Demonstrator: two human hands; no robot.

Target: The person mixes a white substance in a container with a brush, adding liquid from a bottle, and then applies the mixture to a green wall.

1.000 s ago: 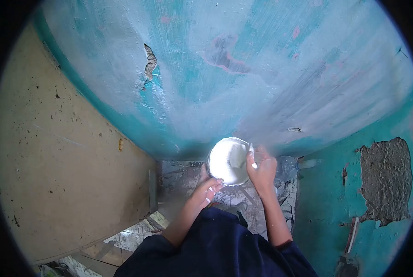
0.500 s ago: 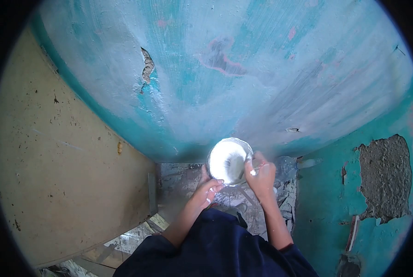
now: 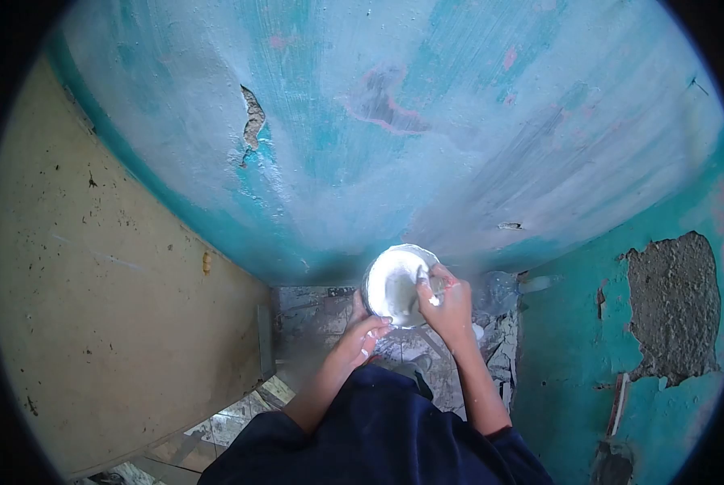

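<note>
A round container (image 3: 379,297) with white material inside is tilted in front of my body, its open top facing up. My left hand (image 3: 362,335) grips its lower left rim, with the thumb over the edge and white smears on the fingers. Over the right side of the opening is my right hand (image 3: 447,305), its fingers closed and marked with white. What those fingers hold, if anything, is too small and hidden to make out.
Ahead rises a patchy blue-white wall (image 3: 321,162) with chipped spots. A beige panel (image 3: 119,283) stands at left, a green wall (image 3: 572,347) with exposed plaster at right. A clear plastic item (image 3: 503,293) lies on the littered floor (image 3: 297,319).
My right hand has moved slightly left, further over the container's opening. My left hand keeps its hold on the rim.
</note>
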